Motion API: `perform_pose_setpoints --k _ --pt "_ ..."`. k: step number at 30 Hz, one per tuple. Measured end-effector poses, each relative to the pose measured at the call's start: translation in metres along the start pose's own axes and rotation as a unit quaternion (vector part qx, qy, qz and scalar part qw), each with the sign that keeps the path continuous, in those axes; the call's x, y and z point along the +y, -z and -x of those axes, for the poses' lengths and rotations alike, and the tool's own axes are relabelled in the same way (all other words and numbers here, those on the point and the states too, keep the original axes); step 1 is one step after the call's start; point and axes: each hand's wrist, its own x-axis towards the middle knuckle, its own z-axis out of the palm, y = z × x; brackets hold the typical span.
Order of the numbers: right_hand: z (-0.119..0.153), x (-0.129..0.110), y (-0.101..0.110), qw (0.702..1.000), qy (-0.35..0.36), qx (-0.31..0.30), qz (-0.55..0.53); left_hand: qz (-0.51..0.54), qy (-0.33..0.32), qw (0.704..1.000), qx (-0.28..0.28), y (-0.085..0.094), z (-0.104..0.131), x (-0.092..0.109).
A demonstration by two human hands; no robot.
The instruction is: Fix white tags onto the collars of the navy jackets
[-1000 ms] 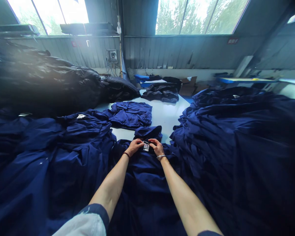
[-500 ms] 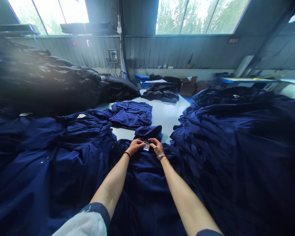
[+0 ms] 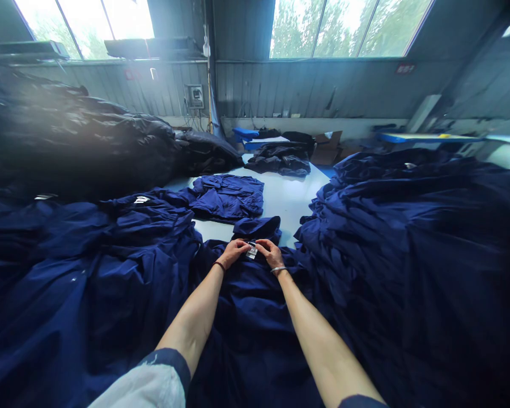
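A dark blue garment [image 3: 255,306] lies spread in front of me, its collar end or hood [image 3: 257,228] pointing away. At its neck sits a small white label [image 3: 251,251] with dark print. My left hand [image 3: 234,252] pinches the label's left side between thumb and fingers. From the right, my right hand [image 3: 271,253] has its thumb and forefinger closed at the label's upper right edge. The fingertips of both hands nearly meet above the label. What lies under the fingers is hidden.
Blue garments are heaped at left [image 3: 144,243] and right [image 3: 391,226]. A folded blue garment [image 3: 228,195] lies ahead on the white table [image 3: 284,195]. Black garments [image 3: 110,141] pile high at back left, and a smaller black stack [image 3: 278,158] sits at the table's far end.
The label has tilted and shifted slightly left between my fingers. My right fingertips have moved a little left, closer to the left hand. The garments around have stayed put.
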Motion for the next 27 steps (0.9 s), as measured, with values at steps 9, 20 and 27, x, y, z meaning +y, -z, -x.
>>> perform_pose_setpoints --k 9,20,27 --pt "-0.001 0.004 -0.002 0.999 0.023 0.012 0.037 0.006 -0.005 1.000 0.002 -0.001 -0.003 -0.002" --pt "-0.003 0.009 -0.002 0.998 0.025 0.022 0.048 -0.011 -0.012 1.000 -0.024 0.002 0.004 0.008" --pt "-0.005 0.014 -0.001 0.995 0.024 0.035 0.090 -0.013 -0.024 0.999 -0.026 0.003 0.002 0.004"
